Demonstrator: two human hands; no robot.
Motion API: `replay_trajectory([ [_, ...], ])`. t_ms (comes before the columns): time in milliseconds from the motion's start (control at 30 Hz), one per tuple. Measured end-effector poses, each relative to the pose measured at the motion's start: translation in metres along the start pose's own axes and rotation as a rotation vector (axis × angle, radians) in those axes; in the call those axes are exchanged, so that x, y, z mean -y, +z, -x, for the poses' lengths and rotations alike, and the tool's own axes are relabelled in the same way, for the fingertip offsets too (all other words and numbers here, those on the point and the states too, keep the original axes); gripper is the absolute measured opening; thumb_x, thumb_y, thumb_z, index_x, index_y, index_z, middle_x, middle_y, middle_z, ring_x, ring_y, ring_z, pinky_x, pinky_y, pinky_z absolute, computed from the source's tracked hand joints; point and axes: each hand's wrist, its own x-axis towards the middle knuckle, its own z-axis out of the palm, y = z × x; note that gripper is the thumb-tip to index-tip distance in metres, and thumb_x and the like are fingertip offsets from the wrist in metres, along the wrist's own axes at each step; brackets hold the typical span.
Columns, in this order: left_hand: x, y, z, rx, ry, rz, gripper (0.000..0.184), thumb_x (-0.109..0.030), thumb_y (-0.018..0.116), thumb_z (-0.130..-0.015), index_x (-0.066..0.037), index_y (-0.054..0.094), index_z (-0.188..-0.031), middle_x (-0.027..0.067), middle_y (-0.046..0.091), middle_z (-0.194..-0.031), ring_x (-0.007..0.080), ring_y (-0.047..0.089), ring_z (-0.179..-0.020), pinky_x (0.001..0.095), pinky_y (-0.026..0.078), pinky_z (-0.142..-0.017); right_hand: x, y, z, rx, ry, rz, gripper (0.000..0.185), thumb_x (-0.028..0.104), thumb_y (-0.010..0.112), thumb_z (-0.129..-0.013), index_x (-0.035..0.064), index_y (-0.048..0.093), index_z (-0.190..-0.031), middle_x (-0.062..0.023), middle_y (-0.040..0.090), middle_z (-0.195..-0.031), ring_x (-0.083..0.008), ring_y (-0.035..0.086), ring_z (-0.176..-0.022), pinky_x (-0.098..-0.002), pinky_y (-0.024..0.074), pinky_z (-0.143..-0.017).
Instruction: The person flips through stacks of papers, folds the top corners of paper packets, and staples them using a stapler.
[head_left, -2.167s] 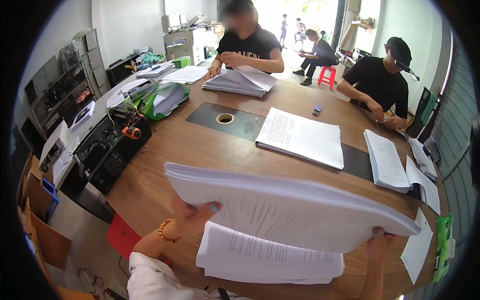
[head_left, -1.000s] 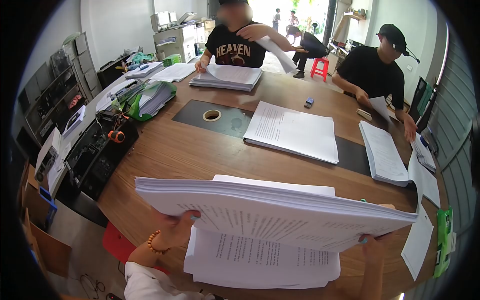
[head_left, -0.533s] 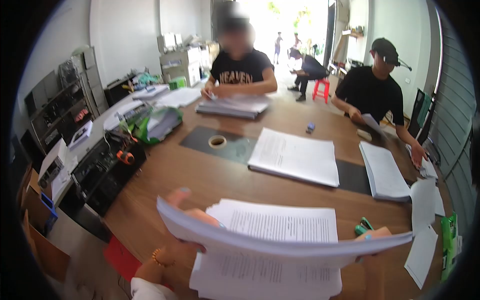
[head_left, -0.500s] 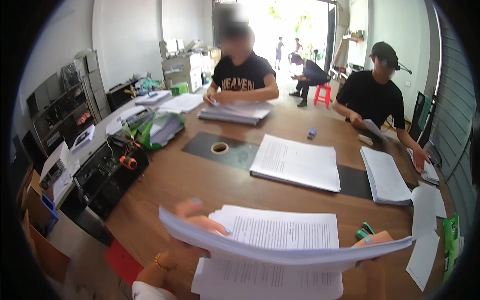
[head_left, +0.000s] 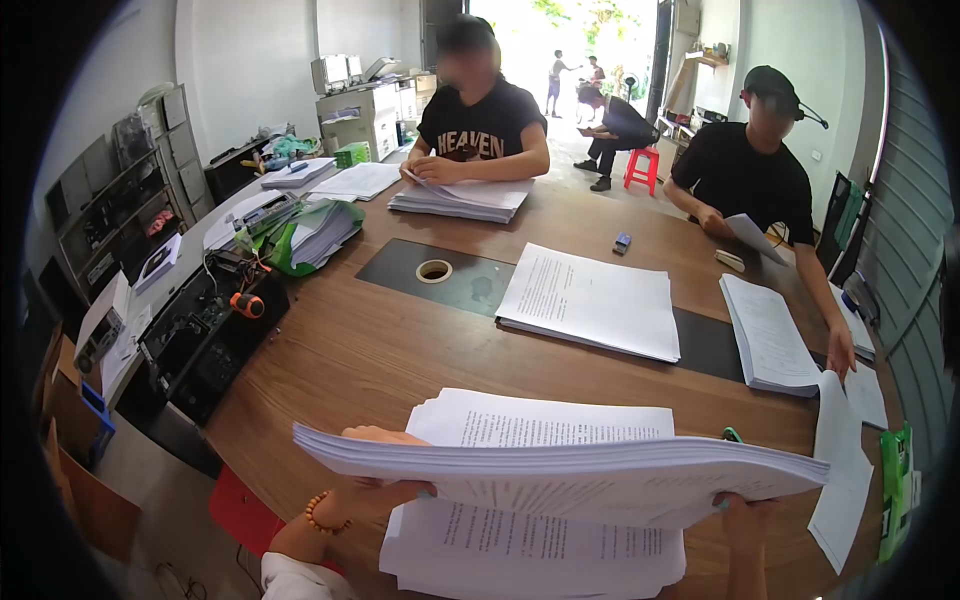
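Note:
A thick stack of printed paper (head_left: pixel 590 492) is lifted above the table, tilted so that its long edge and one printed face show. My left hand (head_left: pixel 385 497), with a beaded bracelet at the wrist, grips its left part, fingers over the edge and thumb on the near face. My right hand (head_left: pixel 745 512) pinches its lower right part; some fingers are hidden behind it. Beneath it lie more printed sheets (head_left: pixel 530 552) on the table, partly covered. A small green object (head_left: pixel 733 434), mostly hidden, peeks out behind the held stack.
Another paper stack (head_left: pixel 590 300) lies mid-table, near a tape roll (head_left: pixel 435 271). A third stack (head_left: pixel 768 335) and loose sheets (head_left: pixel 842 480) are at the right. Two co-workers handle papers across the wooden table (head_left: pixel 310 370). An opened computer case (head_left: pixel 210 335) stands at left.
The held stack has tipped so its near printed face shows, and its left end has shifted slightly left. The green stapler is now mostly covered. The right co-worker's hand has reached lower toward loose sheets.

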Motion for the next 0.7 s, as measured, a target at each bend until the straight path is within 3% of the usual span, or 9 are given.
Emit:
replay_trajectory([
  [100, 0.001, 0.003, 0.003, -0.055, -0.005, 0.024, 0.029, 0.008, 0.069, -0.067, 0.004, 0.061, -0.095, 0.0158, 0.066, -0.088, 0.0176, 0.065, -0.072, 0.0269, 0.053, -0.062, 0.004, 0.011, 0.002, -0.074, 0.034, -0.003, 0.052, -0.003, 0.074, -0.067, -0.0043, 0.044, -0.11, -0.0153, 0.059, -0.093, -0.0213, 0.062, -0.079, -0.0335, 0.0557, -0.064],
  [200, -0.003, 0.01, 0.002, -0.151, -0.031, 0.089, 0.027, 0.008, 0.068, -0.068, 0.004, 0.061, -0.094, 0.0155, 0.066, -0.088, 0.0173, 0.065, -0.074, 0.027, 0.053, -0.064, 0.018, 0.034, -0.003, -0.273, 0.055, -0.006, 0.029, -0.007, 0.056, -0.062, -0.0047, 0.056, -0.091, -0.0093, 0.061, -0.08, -0.014, 0.059, -0.066, -0.0236, 0.0472, -0.052],
  [333, -0.003, 0.017, 0.001, -0.247, -0.008, 0.155, 0.025, 0.008, 0.067, -0.069, 0.004, 0.061, -0.093, 0.0156, 0.066, -0.088, 0.0169, 0.065, -0.075, 0.0268, 0.053, -0.066, 0.021, 0.038, -0.003, -0.315, 0.102, 0.023, 0.032, -0.008, 0.055, -0.06, -0.0054, 0.056, -0.092, -0.0099, 0.061, -0.081, -0.0146, 0.059, -0.066, -0.0237, 0.047, -0.052],
  [500, -0.002, 0.014, 0.005, -0.217, -0.021, 0.113, 0.027, 0.009, 0.066, -0.07, 0.006, 0.06, -0.095, 0.0154, 0.065, -0.091, 0.0168, 0.064, -0.077, 0.0274, 0.053, -0.067, 0.009, 0.02, 0.0, -0.329, 0.13, 0.067, 0.033, -0.006, 0.056, -0.058, -0.0046, 0.055, -0.092, -0.0101, 0.061, -0.081, -0.0141, 0.058, -0.065, -0.0237, 0.0467, -0.052],
  [600, 0.0, 0.017, 0.016, -0.252, -0.055, 0.104, 0.031, 0.009, 0.065, -0.071, 0.006, 0.056, -0.101, 0.015, 0.064, -0.095, 0.0166, 0.063, -0.081, 0.0282, 0.053, -0.069, -0.004, -0.005, 0.0, -0.081, 0.023, 0.124, 0.058, -0.005, 0.073, -0.064, -0.0069, 0.044, -0.114, -0.0155, 0.059, -0.096, -0.0222, 0.062, -0.081, -0.0344, 0.0547, -0.068],
  [667, 0.0, 0.018, 0.018, -0.293, -0.076, 0.087, 0.034, 0.01, 0.065, -0.072, 0.007, 0.054, -0.103, 0.0146, 0.063, -0.098, 0.0164, 0.063, -0.083, 0.0285, 0.053, -0.07, 0.0, -0.004, -0.012, 0.142, -0.142, 0.006, 0.06, -0.004, 0.074, -0.063, -0.007, 0.043, -0.114, -0.0157, 0.06, -0.095, -0.0203, 0.062, -0.077, -0.0322, 0.0543, -0.067],
  [700, -0.001, 0.018, 0.015, -0.286, -0.063, 0.053, 0.036, 0.009, 0.065, -0.071, 0.004, 0.052, -0.104, 0.0129, 0.062, -0.094, 0.0158, 0.062, -0.079, 0.0267, 0.053, -0.065, 0.001, -0.005, -0.016, 0.218, -0.195, -0.035, 0.06, -0.004, 0.075, -0.063, -0.0071, 0.043, -0.114, -0.0157, 0.061, -0.095, -0.0197, 0.062, -0.076, -0.0314, 0.0542, -0.066],
])
